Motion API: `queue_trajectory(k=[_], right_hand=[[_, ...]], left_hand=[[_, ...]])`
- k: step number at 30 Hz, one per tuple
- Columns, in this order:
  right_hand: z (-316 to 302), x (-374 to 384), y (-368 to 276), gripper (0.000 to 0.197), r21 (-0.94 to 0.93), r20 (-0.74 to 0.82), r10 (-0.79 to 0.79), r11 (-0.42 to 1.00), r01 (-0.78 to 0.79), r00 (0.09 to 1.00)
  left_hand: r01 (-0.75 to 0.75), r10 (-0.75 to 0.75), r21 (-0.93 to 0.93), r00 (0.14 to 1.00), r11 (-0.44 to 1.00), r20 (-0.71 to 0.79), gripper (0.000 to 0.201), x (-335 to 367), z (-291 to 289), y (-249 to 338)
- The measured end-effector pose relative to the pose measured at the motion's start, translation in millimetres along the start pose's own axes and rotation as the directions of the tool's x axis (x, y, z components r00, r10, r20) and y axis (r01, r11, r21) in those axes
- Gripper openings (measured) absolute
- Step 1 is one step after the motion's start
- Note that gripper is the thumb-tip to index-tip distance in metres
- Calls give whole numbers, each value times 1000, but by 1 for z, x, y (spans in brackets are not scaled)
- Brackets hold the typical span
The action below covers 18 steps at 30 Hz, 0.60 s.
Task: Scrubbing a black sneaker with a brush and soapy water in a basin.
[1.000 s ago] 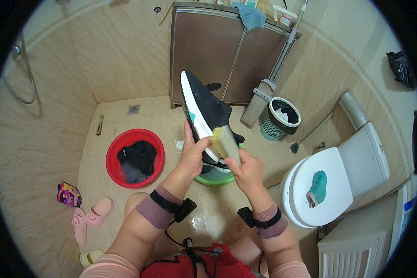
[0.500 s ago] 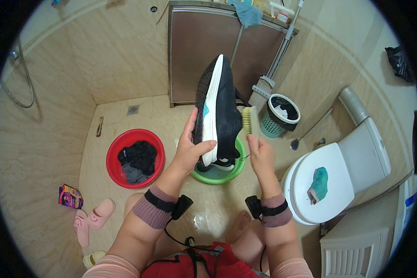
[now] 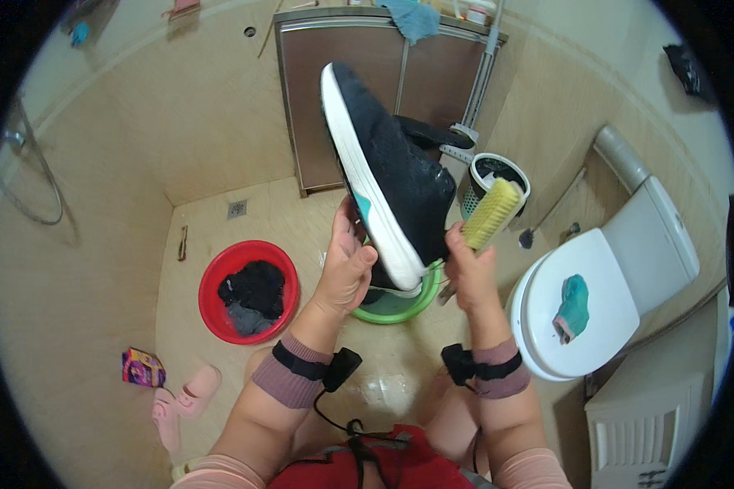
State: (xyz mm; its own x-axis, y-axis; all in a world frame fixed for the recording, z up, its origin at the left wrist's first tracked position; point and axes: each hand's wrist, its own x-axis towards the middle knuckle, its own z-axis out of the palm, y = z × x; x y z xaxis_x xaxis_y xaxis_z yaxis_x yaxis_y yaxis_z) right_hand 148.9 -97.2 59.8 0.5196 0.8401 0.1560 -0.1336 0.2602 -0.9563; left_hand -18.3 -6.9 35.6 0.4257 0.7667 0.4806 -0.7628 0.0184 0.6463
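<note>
A black shoe with a thick white sole and a teal patch is held up in front of me, toe pointing away and its side turned up. My left hand is closed around the sole near the heel. In my right hand is a scrubbing brush with pale yellow bristles, which are turned upward. That hand is close against the shoe's heel; whether its fingers also touch the shoe I cannot tell. Beneath the shoe stands a green basin of water with another shoe partly visible in it.
On the left, a red basin holds dark wet clothes. Pink slippers and a purple packet lie near the left wall. A toilet with a teal cloth stands right, by a waste bin. A cabinet is ahead.
The shoe has tilted, its toe swinging left and its upper turning more toward me. The brush has come away from the shoe's opening to the right, its bristles now turned up.
</note>
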Motion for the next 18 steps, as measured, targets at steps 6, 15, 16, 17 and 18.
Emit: queue_trajectory(k=[6,15,16,17,18], right_hand=[[-29,19,0,15,-6,-23,-84,996,84,996],[-9,17,18,32,-356,-50,-155,926,127,987],[-10,15,19,32,-445,-7,-125,889,109,992],[-11,14,19,32,-443,-5,-128,890,113,992],[-12,13,19,33,-587,66,-187,787,190,980]], left_hand=[[160,-232,-271,939,949,-255,57,6,-14,-7],[-73,70,8,898,997,-435,45,14,-12,-10],[-113,139,82,874,990,-466,44,17,-12,-9],[-117,143,84,874,990,-465,44,19,-14,-5],[-122,116,21,863,992,-491,45,21,-18,-1]])
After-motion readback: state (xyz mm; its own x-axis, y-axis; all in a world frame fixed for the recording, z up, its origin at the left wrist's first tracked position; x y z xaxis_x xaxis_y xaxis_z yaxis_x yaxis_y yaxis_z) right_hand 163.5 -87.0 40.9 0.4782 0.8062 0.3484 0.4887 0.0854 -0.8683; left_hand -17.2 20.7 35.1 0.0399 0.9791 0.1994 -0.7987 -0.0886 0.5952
